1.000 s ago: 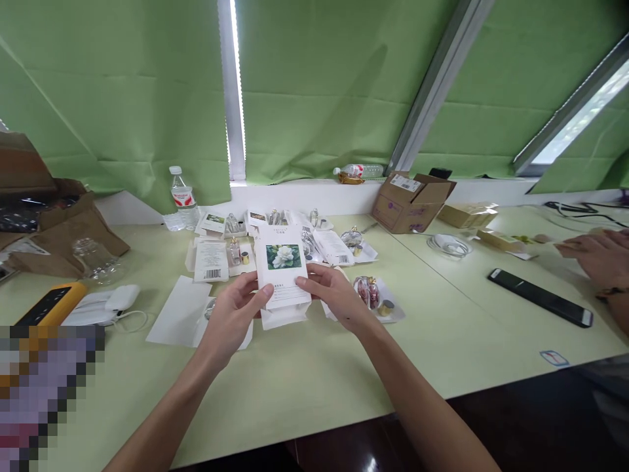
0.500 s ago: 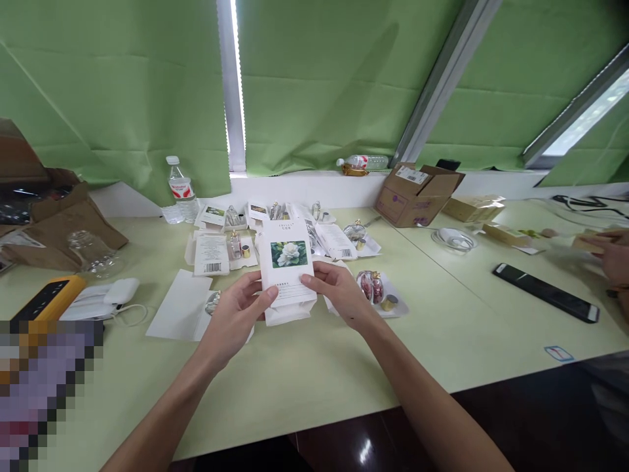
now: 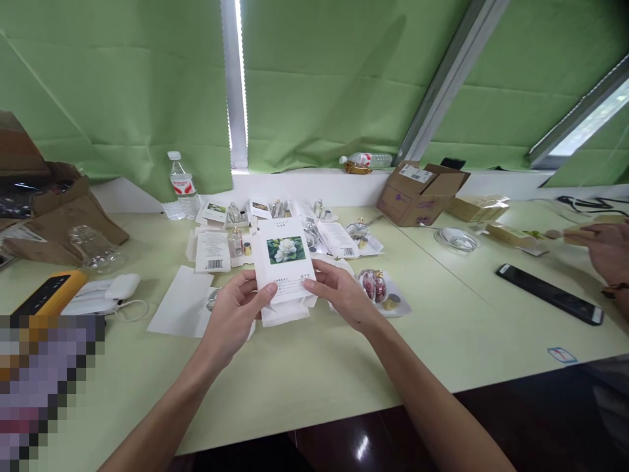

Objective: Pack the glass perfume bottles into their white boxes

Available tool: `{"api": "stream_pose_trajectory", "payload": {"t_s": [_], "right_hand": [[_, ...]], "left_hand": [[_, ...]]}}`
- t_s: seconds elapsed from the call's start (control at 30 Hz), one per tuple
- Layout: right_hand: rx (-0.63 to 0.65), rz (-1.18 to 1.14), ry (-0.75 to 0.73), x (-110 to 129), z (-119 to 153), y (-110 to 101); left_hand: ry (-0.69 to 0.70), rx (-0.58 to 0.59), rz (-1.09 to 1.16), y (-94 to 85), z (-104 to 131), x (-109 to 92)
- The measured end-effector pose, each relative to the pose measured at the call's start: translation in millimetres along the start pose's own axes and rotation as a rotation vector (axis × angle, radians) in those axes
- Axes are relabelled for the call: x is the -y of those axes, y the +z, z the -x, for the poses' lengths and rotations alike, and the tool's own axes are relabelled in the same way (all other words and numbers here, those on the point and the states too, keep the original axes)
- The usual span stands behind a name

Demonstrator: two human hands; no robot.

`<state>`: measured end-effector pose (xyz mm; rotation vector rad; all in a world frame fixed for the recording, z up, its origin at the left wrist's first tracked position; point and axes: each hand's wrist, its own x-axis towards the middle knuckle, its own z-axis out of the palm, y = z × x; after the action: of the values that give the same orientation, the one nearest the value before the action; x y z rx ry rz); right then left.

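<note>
Both of my hands grip a white cardboard box [image 3: 285, 226] with a white flower picture on its front, held above the table. My left hand [image 3: 240, 311] pinches its lower left edge, and my right hand [image 3: 341, 295] its lower right edge, thumbs in front. The bottom flap hangs loose toward me. Beyond it lie several opened white boxes with small glass bottles and gold caps. To the right, a bottle with dark red contents [image 3: 372, 286] lies beside a gold cap [image 3: 392, 301]. An unfolded white card [image 3: 179, 301] lies left of my left hand.
A water bottle [image 3: 181, 187] stands at the back left, near a brown paper bag [image 3: 73, 216]. An open carton [image 3: 417, 195], a coiled white cable [image 3: 455, 240] and a black phone [image 3: 549, 294] are on the right. Another person's hand [image 3: 609, 252] is at the right edge.
The white box has tilted slightly in my hands, so more of its lower printing shows. The other person's hand has come further into view from the right.
</note>
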<state>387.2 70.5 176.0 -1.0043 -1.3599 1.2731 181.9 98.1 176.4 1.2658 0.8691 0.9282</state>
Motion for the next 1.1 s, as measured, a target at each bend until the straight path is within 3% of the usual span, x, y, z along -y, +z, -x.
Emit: {"api": "stream_pose_trajectory", "payload": {"t_s": [0.13, 0.3, 0.43, 0.57, 0.6, 0.7, 0.77, 0.87, 0.97, 1.03, 1.1], "right_hand": [[-0.012, 0.065, -0.013, 0, 1, -1], [-0.077, 0.1, -0.013, -2, 0, 1], [-0.271, 0.202, -0.214, -5, 4, 2], [-0.451, 0.514, -0.49, -6, 17, 3], [-0.399, 0.548, -0.49, -5, 21, 3], [0.015, 0.482, -0.269, -3, 28, 9], [0.16, 0.447, -0.161, -2, 29, 14], [0.267, 0.429, -0.057, -1, 28, 19], [0.366, 0.413, -0.045, -1, 27, 20], [0.348, 0.4, -0.08, -1, 27, 19], [0.235, 0.38, -0.117, -1, 26, 18]], "left_hand": [[0.017, -0.057, 0.004, 1.8, 0, 0], [0.024, -0.046, 0.018, 1.5, 0, 3], [0.04, -0.051, 0.032, 0.7, 0, 5], [0.059, -0.098, 0.017, 0.9, 1, 3], [0.062, -0.106, 0.012, 1.1, 1, 3], [0.076, -0.118, 0.002, 2.0, 2, 1], [0.089, -0.12, -0.009, 2.3, 3, 1], [0.108, -0.109, -0.018, 2.1, 2, 2], [0.117, -0.083, 0.008, 1.4, 1, 4], [0.111, -0.077, 0.022, 0.9, 0, 5], [0.102, -0.079, 0.029, 0.6, 0, 6]]}}
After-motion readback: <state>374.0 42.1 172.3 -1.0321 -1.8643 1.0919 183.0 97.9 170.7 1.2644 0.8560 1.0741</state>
